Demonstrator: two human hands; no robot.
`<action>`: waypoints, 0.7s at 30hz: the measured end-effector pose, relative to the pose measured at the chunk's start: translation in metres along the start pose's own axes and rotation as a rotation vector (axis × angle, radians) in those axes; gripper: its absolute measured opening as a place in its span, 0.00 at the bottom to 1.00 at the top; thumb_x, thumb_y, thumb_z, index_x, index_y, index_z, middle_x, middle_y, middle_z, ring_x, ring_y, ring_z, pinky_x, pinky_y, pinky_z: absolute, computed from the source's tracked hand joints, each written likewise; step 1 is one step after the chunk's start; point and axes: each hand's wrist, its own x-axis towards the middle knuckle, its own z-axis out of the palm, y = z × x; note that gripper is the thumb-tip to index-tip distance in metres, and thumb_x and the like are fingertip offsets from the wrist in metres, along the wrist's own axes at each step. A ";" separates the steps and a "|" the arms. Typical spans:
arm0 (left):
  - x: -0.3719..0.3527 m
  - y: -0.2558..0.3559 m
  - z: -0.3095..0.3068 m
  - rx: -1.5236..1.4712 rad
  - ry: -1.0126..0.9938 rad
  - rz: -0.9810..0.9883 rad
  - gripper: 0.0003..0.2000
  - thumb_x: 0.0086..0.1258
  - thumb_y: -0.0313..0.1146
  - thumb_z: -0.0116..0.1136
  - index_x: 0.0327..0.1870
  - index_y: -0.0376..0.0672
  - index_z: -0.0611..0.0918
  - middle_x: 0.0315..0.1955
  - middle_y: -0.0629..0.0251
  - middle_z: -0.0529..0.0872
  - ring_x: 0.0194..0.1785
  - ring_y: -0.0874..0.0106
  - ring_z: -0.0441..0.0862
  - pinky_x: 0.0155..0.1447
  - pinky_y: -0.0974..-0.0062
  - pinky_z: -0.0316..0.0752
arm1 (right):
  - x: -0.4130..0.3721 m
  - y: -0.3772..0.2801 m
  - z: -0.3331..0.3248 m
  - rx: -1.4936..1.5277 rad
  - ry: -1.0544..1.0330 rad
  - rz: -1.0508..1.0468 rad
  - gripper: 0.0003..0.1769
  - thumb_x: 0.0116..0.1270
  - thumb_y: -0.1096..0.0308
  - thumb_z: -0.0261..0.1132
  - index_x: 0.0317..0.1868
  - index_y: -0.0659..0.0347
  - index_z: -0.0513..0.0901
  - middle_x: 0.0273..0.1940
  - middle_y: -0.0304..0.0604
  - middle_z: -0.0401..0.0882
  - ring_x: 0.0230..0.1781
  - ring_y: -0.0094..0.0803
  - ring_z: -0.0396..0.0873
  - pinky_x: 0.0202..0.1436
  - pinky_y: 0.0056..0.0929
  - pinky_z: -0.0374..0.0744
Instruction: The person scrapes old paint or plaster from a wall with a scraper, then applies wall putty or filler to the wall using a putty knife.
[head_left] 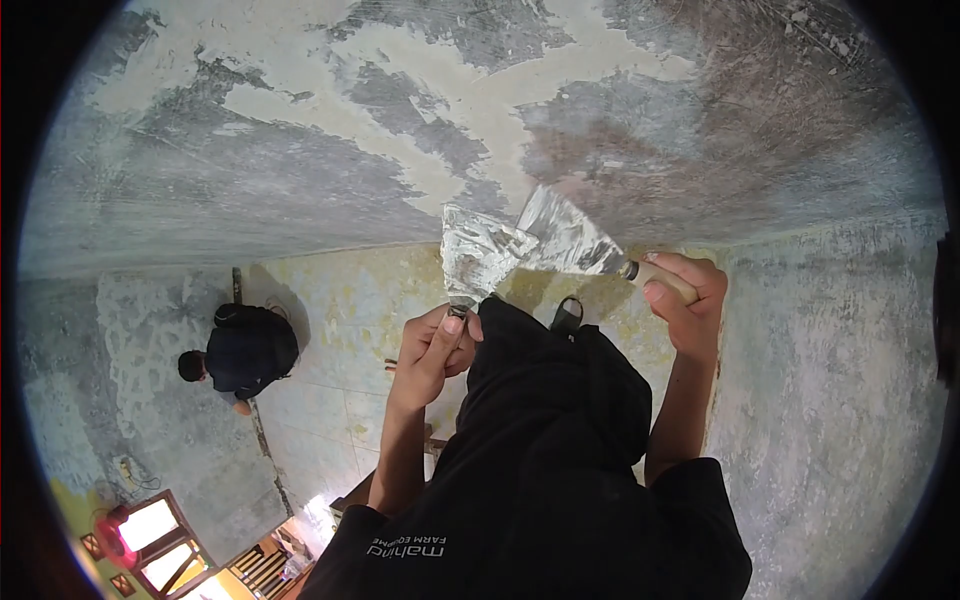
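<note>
My left hand point(432, 350) grips the short handle of a putty knife point(475, 255) whose wide blade, smeared with pale filler, points upward. My right hand point(688, 292) holds the wooden handle of a second putty knife point(565, 240). Its blade reaches left and meets the first blade edge to edge, just below the grey plastered surface point(420, 150) patched with cream filler. Both arms come up out of my black shirt point(540, 480). My shoe point(566, 316) shows below the blades.
Far below lies a yellowish tiled floor point(340, 320), where another person in dark clothes point(245, 350) crouches by the left wall. Grey rough walls point(830, 400) rise on both sides. A lit window or door frame point(155, 535) sits at the lower left.
</note>
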 end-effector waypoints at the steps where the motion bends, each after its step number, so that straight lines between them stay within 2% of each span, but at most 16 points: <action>1: 0.002 0.000 0.002 0.011 0.024 0.013 0.20 0.81 0.45 0.43 0.37 0.35 0.76 0.14 0.78 0.61 0.16 0.86 0.54 0.21 0.82 0.49 | 0.001 0.000 0.001 -0.025 -0.026 -0.056 0.14 0.58 0.72 0.70 0.43 0.73 0.84 0.32 0.46 0.86 0.27 0.23 0.80 0.30 0.22 0.75; 3: 0.006 0.000 0.008 0.032 0.072 0.038 0.20 0.81 0.45 0.43 0.37 0.35 0.76 0.14 0.78 0.61 0.16 0.86 0.53 0.20 0.82 0.49 | 0.006 -0.009 -0.001 -0.060 -0.194 0.028 0.13 0.59 0.73 0.70 0.42 0.72 0.85 0.30 0.44 0.85 0.27 0.21 0.79 0.30 0.21 0.74; 4: 0.010 -0.001 0.013 -0.032 0.209 0.090 0.20 0.81 0.45 0.43 0.37 0.35 0.76 0.14 0.78 0.61 0.15 0.86 0.53 0.20 0.82 0.48 | 0.007 -0.012 -0.003 -0.078 -0.277 0.070 0.13 0.59 0.73 0.70 0.42 0.72 0.85 0.29 0.43 0.85 0.27 0.21 0.78 0.30 0.20 0.74; 6: 0.015 -0.005 0.022 -0.162 0.483 0.190 0.20 0.81 0.46 0.42 0.36 0.36 0.75 0.13 0.78 0.61 0.15 0.86 0.53 0.20 0.82 0.48 | 0.003 -0.007 0.002 -0.117 -0.229 0.125 0.12 0.60 0.72 0.69 0.42 0.71 0.85 0.28 0.41 0.84 0.27 0.20 0.77 0.31 0.20 0.73; 10: 0.007 -0.002 0.007 -0.052 0.253 0.199 0.20 0.81 0.46 0.42 0.36 0.35 0.75 0.12 0.78 0.61 0.15 0.87 0.54 0.19 0.82 0.48 | -0.001 -0.005 0.013 -0.049 0.022 0.321 0.13 0.61 0.71 0.70 0.43 0.71 0.85 0.28 0.38 0.83 0.27 0.18 0.75 0.31 0.19 0.73; 14: 0.001 0.006 0.002 0.096 -0.010 -0.009 0.21 0.81 0.45 0.43 0.37 0.34 0.77 0.13 0.78 0.62 0.15 0.87 0.54 0.20 0.82 0.49 | -0.005 0.000 0.012 0.064 0.125 0.290 0.14 0.61 0.71 0.70 0.44 0.72 0.85 0.31 0.40 0.85 0.29 0.18 0.76 0.34 0.18 0.74; 21: 0.004 0.004 0.010 0.013 -0.059 -0.093 0.20 0.82 0.43 0.42 0.36 0.34 0.77 0.13 0.78 0.61 0.16 0.87 0.54 0.20 0.83 0.49 | -0.009 -0.004 0.009 -0.043 0.142 0.097 0.15 0.59 0.72 0.71 0.44 0.73 0.85 0.34 0.44 0.87 0.31 0.21 0.80 0.36 0.19 0.76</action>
